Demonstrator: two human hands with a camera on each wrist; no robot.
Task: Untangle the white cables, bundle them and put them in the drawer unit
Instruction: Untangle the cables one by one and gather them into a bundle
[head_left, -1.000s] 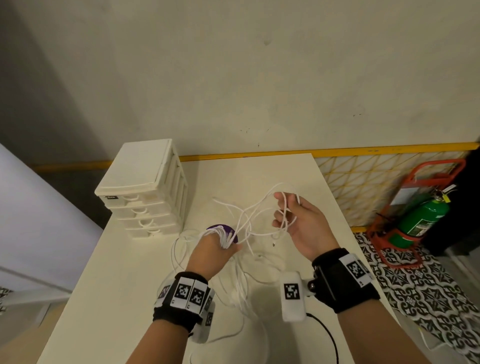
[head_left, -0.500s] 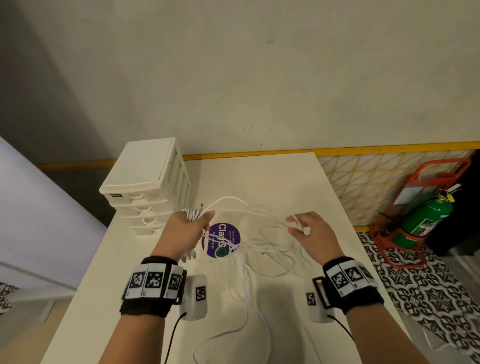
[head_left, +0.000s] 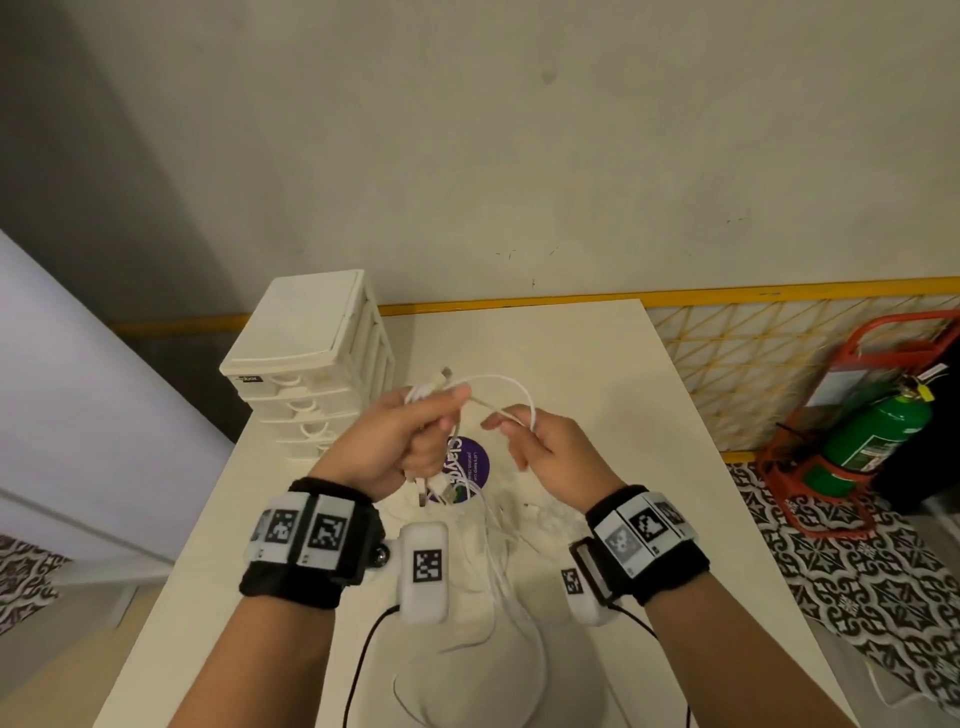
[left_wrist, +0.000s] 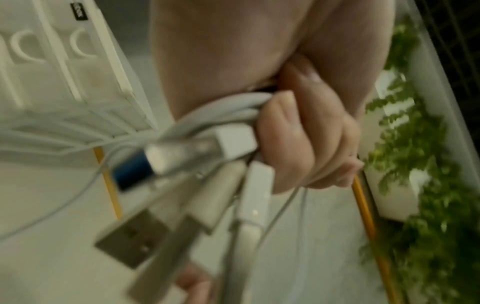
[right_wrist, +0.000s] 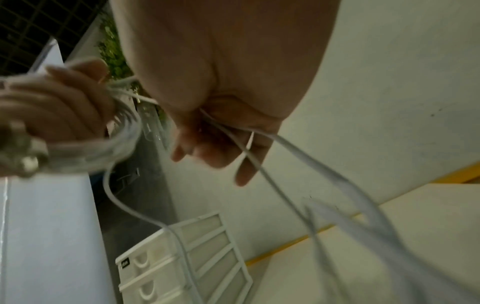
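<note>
Above the middle of the white table (head_left: 613, 364), my left hand (head_left: 415, 431) grips a gathered bunch of white cables (head_left: 498, 382). Several USB plugs (left_wrist: 187, 185) hang out below its curled fingers (left_wrist: 298, 144). My right hand (head_left: 524, 441) holds strands of the same white cables (right_wrist: 285, 144) in its curled fingers, a short way right of the left hand. A loop arcs between both hands. More slack trails down onto the table toward me. The white drawer unit (head_left: 306, 353) stands at the table's far left, all drawers closed, also seen in the right wrist view (right_wrist: 187, 263).
A round purple sticker (head_left: 470, 462) lies on the table under my hands. A green fire extinguisher (head_left: 878, 436) in a red stand sits on the patterned floor to the right. A wall runs behind the table; a pale panel (head_left: 78, 389) stands at the left.
Both hands have come closer together and risen. The left hand has gathered more cable into its fist, and the loose loops on the table have shrunk.
</note>
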